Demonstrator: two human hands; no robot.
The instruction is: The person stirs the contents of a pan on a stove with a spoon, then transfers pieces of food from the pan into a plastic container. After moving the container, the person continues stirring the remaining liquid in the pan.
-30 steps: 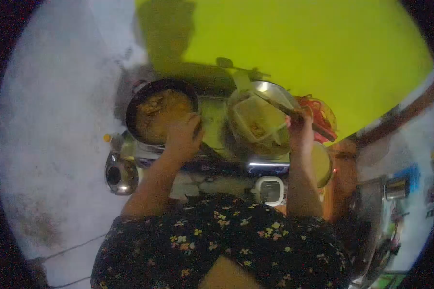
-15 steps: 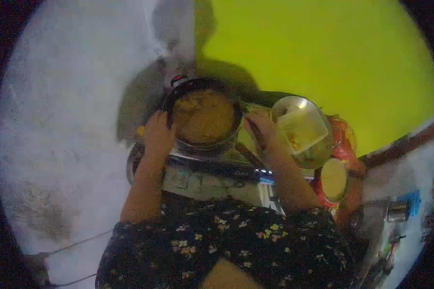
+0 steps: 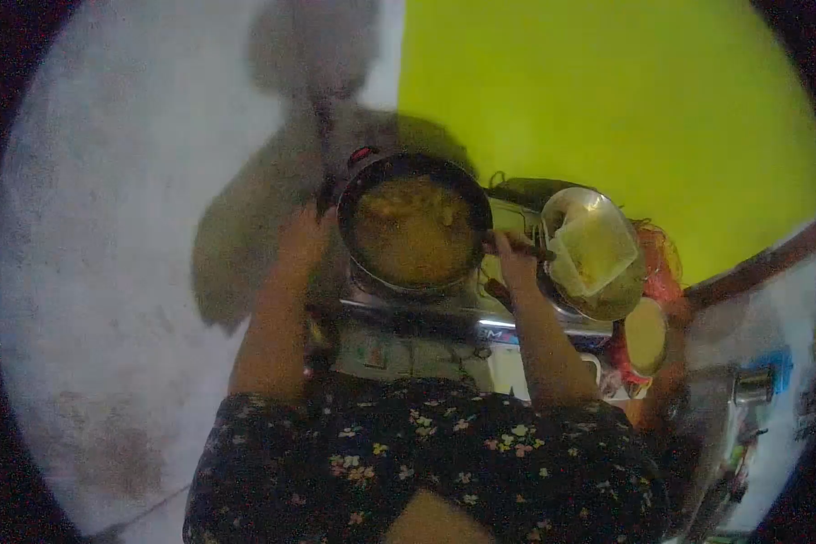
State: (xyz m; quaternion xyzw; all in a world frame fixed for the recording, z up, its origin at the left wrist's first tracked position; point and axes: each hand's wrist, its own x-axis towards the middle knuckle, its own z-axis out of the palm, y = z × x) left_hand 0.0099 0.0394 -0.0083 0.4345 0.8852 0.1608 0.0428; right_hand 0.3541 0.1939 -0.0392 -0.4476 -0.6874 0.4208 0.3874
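Note:
A dark, round pan (image 3: 346, 238) with orange-brown food (image 3: 417, 231) in it sits on the stove (image 3: 381, 311). A short red-topped handle (image 3: 363, 154) stands at its far left rim. My right hand (image 3: 517, 263) is closed around a dark brown handle (image 3: 542, 253) that slopes outward from the pan's right rim; what tool it belongs to cannot be made out. My left hand (image 3: 306, 234) is beside the pan's left rim, its fingers dim and smeared by shadow and motion.
Right of the pan, a metal bowl (image 3: 639, 276) holds a translucent plastic container (image 3: 598, 247). Beyond are a pale round lid or dish (image 3: 646, 337) and something red (image 3: 660, 258). A green wall (image 3: 607, 100) and a grey wall (image 3: 109, 227) rise behind and to the left.
The view has shifted, so the pan and bowl now appear farther right. My right hand has come round the brown handle, and my left hand appears lower beside the rim.

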